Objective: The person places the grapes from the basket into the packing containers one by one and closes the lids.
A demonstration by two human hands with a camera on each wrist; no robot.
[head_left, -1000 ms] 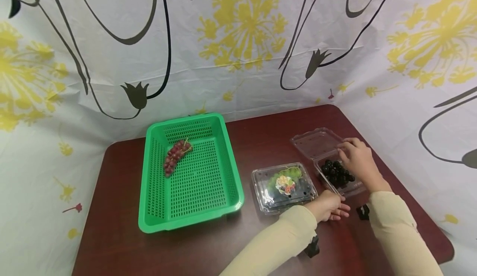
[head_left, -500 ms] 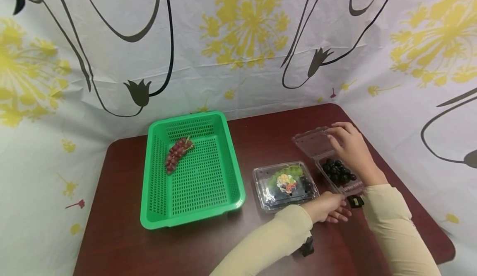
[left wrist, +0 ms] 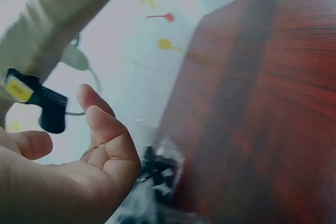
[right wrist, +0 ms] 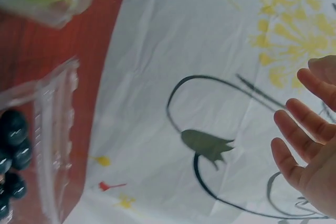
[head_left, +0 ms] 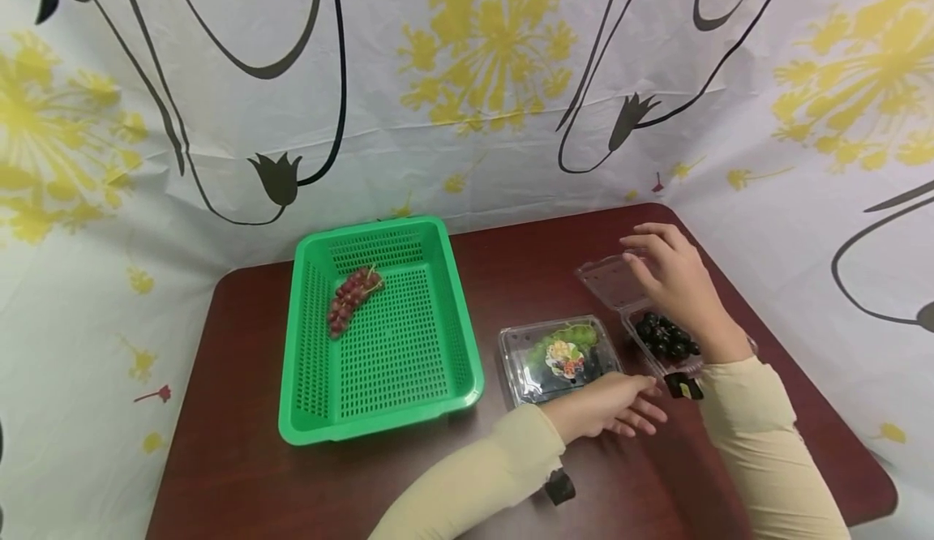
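Observation:
My right hand (head_left: 679, 285) is raised above the opened clear clamshell box (head_left: 606, 282), its fingers loosely bent and holding nothing. In the box lies a bunch of black grapes (head_left: 660, 336), partly covered by the hand and sleeve. My left hand (head_left: 609, 405) hovers by the front right corner of a closed clamshell box (head_left: 521, 370), fingers relaxed, nothing in them. Green grapes (head_left: 580, 334) and dark fruit show through that box's lid, which bears a round fruit sticker. In the right wrist view, the right hand (right wrist: 315, 145) has its fingers spread apart from the grapes.
A green plastic basket (head_left: 365, 429) stands left of the boxes with a bunch of red grapes (head_left: 352, 301) at its upper left. The dark red table (head_left: 241, 410) ends at a patterned cloth backdrop (head_left: 409, 159). Black wrist straps with small mounts are on both arms.
My right hand has risen away from the black grapes, up and slightly left. My left hand has moved left, drawing back from the opened box's edge.

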